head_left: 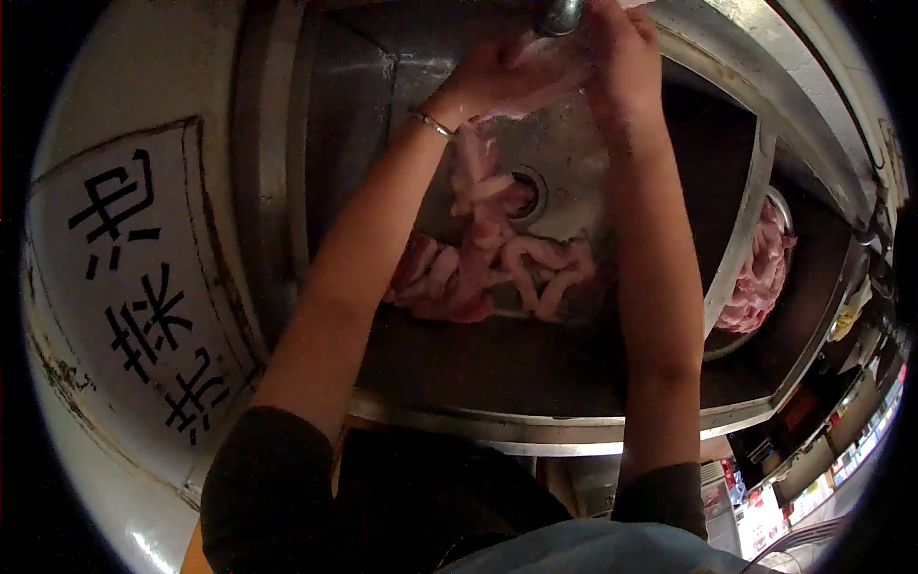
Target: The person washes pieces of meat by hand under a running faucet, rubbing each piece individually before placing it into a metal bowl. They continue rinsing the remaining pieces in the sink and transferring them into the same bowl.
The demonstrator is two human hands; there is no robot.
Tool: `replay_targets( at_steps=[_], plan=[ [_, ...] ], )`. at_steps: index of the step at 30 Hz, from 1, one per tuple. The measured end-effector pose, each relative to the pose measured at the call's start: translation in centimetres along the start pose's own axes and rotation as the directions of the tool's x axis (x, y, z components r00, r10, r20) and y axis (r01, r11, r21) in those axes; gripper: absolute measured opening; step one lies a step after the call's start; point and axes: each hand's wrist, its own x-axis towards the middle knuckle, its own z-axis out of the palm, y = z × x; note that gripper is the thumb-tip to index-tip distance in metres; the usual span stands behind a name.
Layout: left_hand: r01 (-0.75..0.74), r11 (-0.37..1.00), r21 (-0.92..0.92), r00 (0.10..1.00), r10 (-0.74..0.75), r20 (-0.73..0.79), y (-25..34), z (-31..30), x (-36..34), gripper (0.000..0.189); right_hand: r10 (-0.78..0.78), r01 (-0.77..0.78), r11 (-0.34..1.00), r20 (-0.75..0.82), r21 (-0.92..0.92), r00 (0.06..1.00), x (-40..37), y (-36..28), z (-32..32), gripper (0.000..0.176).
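Both my hands are raised under the metal faucet [559, 17] at the top of the sink [564, 134]. My left hand [507, 77] has a piece of pale pink meat [526, 100] against its palm and fingers, blurred by water. Close beside it on the right, my right hand [622, 48] is partly cut off by the frame's top edge, and what its fingers hold is unclear. Below them, long strips of raw meat [483, 230] lie on the sink bottom around the drain [528, 194], some folded into loops.
To the right, past a metal divider [751, 210], a round bowl [784, 206] heaped with raw meat [760, 277] stands in a second basin. The metal sink rim [535, 447] runs before my body. A sign with black characters [134, 287] is at the left.
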Motion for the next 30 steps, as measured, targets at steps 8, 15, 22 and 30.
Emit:
replay_targets(
  at_steps=[8, 15, 22, 30],
  plan=[
    [0.327, 0.830, -0.452, 0.940, -0.239, 0.242, -3.4, -0.8, -3.8, 0.021, 0.004, 0.008, 0.999, -0.232, 0.052, 0.973, -2.2, -5.7, 4.3, 0.020],
    [0.180, 0.852, -0.492, 0.907, -0.338, -0.253, -5.3, 2.1, -5.0, 0.021, 0.061, -0.043, 0.988, -0.121, 0.146, 0.991, -1.5, -1.8, 2.0, 0.011],
    [-0.086, 0.992, -0.087, 0.873, 0.033, -0.487, 0.9, 4.5, -2.2, 0.049, -0.430, 0.313, -0.049, 0.303, -0.948, 0.850, -3.8, 1.6, 2.0, 0.058],
    [-0.241, 0.890, 0.386, 0.763, 0.420, -0.492, 0.3, 3.3, -1.5, 0.036, -0.388, 0.226, 0.726, -0.116, -0.649, 0.914, -3.2, -2.5, 4.1, 0.025]
  ],
)
